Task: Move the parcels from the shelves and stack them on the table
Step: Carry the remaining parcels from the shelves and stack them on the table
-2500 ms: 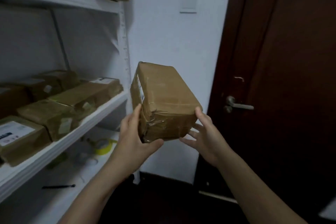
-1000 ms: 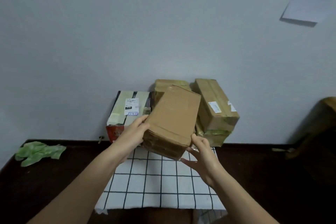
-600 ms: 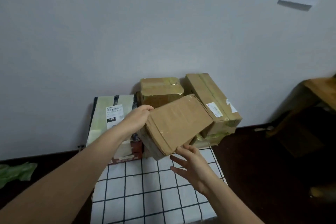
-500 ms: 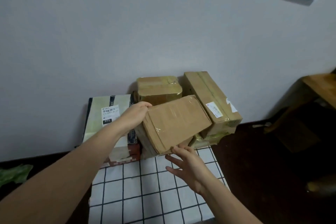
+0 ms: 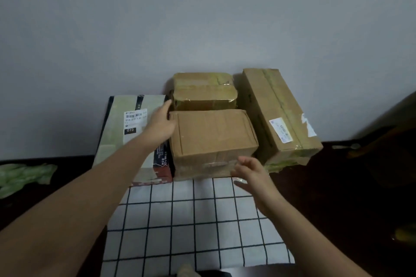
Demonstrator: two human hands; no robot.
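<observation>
White checked cloth [image 5: 195,220] lies below grey wall [image 5: 202,18]; left hand [image 5: 161,123], right hand [image 5: 252,173] grips apart.

The plain brown parcel [image 5: 212,139] is settling flat at the checked tabletop's [image 5: 193,227] far edge, no longer tilted, and the right hand [image 5: 252,175] is coming away, fingers loosening.

My feed is dim and flat: soft light, no glare. The grey wall [image 5: 202,18] darkens toward its upper corners, and the rear taped parcel [image 5: 203,87] throws a faint shadow on it. The checked cloth [image 5: 191,220] is brightest, its surroundings near black. The right hand [image 5: 252,175] smears slightly, and the shipping label [image 5: 135,123] print is mushy.
</observation>
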